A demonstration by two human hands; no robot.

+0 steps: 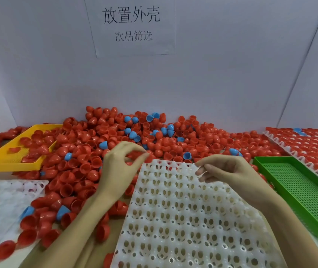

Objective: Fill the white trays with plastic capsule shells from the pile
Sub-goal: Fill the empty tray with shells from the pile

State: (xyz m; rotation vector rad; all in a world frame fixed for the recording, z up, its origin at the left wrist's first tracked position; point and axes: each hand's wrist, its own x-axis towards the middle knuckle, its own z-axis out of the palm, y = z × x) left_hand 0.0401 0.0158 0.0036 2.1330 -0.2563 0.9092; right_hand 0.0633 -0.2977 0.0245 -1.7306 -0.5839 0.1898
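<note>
- While both hands hovered at the far edge of the empty white tray point(183, 209), the step in hand looked like the very start of filling: no socket near the fingers held a shell.
- The left hand point(119, 167) had its fingers curled, thumb and fingertips drawn together at the tray's far left corner, right against the pile of red and blue shells point(135, 136); whether a shell was pinched there I cannot tell.
- The right hand point(225, 171) had its fingers bent toward the thumb over the tray's far edge, seemingly touching or nipping the rim; I cannot tell if anything lay between them.
- The pile lay just beyond the fingers of both hands and spilled round the left wrist, so shells were within easy reach.
- Next, by my judgement, each hand needs to take single shells from the pile and seat them in sockets, working from the far rows.
- Outward of the right fingers sat a green perforated tray point(299, 190), and beyond it a filled tray point(305, 144) of red shells.
- Outward of the left fingers sat a yellow tray point(9, 161) and another white tray point(3, 194).
- A white wall behind the surface carried a paper sign point(131, 26) with printed characters.
</note>
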